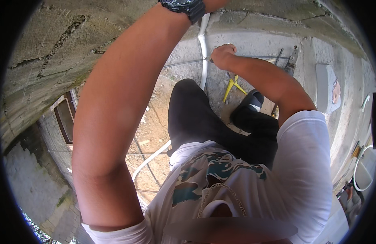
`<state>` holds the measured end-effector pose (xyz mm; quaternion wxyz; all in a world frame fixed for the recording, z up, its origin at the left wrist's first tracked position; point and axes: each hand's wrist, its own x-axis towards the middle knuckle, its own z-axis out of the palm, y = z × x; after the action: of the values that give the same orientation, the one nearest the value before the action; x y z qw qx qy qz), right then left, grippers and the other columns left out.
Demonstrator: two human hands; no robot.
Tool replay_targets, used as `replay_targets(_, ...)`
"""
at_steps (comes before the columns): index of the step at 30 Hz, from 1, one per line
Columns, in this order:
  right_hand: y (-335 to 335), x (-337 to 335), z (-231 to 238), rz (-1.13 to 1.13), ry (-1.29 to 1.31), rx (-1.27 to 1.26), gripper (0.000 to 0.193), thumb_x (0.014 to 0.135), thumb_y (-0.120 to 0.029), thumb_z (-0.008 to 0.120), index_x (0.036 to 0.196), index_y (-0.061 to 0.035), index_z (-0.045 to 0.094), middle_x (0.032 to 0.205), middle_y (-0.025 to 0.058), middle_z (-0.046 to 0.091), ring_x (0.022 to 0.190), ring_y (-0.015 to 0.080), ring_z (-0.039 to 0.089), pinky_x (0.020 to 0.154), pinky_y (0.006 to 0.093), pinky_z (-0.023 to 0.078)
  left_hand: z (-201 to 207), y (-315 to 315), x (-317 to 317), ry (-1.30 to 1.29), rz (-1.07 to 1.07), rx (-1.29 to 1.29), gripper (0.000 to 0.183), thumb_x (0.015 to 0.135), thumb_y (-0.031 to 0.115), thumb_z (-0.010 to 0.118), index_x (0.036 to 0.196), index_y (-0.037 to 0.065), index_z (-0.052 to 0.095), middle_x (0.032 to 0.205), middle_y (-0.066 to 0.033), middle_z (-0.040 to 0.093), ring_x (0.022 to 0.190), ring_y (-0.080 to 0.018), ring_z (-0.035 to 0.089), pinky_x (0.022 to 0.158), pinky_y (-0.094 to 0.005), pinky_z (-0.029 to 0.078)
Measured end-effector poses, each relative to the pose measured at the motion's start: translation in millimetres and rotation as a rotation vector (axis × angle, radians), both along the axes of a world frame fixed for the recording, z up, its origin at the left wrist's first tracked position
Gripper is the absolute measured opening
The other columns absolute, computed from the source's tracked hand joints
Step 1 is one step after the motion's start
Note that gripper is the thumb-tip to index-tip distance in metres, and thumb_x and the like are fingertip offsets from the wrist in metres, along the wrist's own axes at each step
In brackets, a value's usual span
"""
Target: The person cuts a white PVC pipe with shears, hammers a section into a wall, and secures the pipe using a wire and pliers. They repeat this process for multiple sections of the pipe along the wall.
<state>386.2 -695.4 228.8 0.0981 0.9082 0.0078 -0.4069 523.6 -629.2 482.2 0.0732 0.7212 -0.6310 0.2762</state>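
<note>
My left arm reaches up past the top edge, a black watch (183,7) on its wrist. Only the base of my left hand (215,4) shows; its fingers are cut off. Farther down, my right hand (224,56) is closed just right of a white plastic pipe (203,44). A small dark tip sticks out of the fist toward the pipe; what it belongs to is hidden. A thin steel bar (183,63) crosses at the pipe, in line with that fist. Below it, a yellow-handled hand tool (232,87), like pliers, stands with its handles spread and its head partly covered.
A rough concrete wall (49,44) curves along the left and top. My dark-trousered knee (190,99) and shoe (253,101) are near the pipe. Crossed steel bars (144,153) and a white hose (153,157) lie over dirt. A white bucket (365,168) stands at far right.
</note>
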Motion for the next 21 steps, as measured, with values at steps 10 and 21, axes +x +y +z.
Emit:
replay_targets(10,-68,25,-16,-0.586,0.423,0.372,0.029,0.088,-0.025,0.074,0.103,0.0003,0.071,0.088,0.0111,0.067,0.075,0.0256,0.065,0.065,0.0504,0.054,-1,1,1,0.043,-0.049,-0.014,0.010,0.082,0.017,0.062,0.085,0.011,0.070,0.088,-0.0073,0.070,0.091,-0.0264,0.069,0.076,-0.0429,0.056)
replay_targets(21,-100,-9,-54,-0.945,0.492,0.584,0.027,0.090,-0.027,0.074,0.103,-0.0042,0.067,0.085,0.0052,0.064,0.062,0.0173,0.059,0.055,0.0453,0.050,-1,-1,3,0.068,-0.064,-0.035,0.011,0.083,0.019,0.063,0.086,0.012,0.071,0.087,-0.0065,0.070,0.091,-0.0262,0.069,0.076,-0.0436,0.056)
